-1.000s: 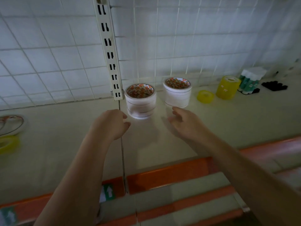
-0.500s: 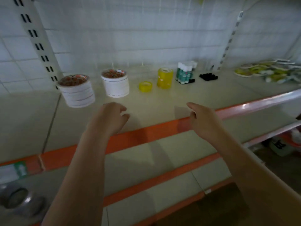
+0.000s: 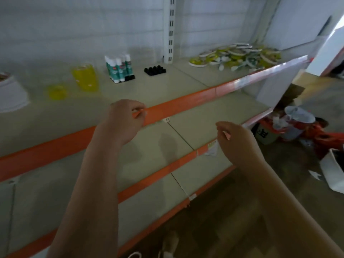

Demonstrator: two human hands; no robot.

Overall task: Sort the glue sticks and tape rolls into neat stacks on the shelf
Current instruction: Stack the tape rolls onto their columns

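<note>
The view has swung right since a second ago: the two white tape stacks that sat centre frame are now nearly gone, only one white tape stack (image 3: pixel 11 94) showing at the left edge. Both hands have pulled back from them. The left hand (image 3: pixel 122 120), mid frame, hangs in front of the orange shelf edge (image 3: pixel 178 107) with fingers loosely curled, its grip released and holding nothing. The right hand (image 3: pixel 236 142), lower right of centre, is likewise loosely curled and empty.

On the beige shelf (image 3: pixel 167 84), upper left, sit a small yellow tape roll (image 3: pixel 56 92), a taller yellow tape stack (image 3: pixel 85 77), upright green-and-white glue sticks (image 3: pixel 119 68) and black caps (image 3: pixel 155 70). The unsorted pile of tape rolls (image 3: pixel 236 55) lies at upper right. The turn likely means the white stacks are settled and the pile comes next.
</note>
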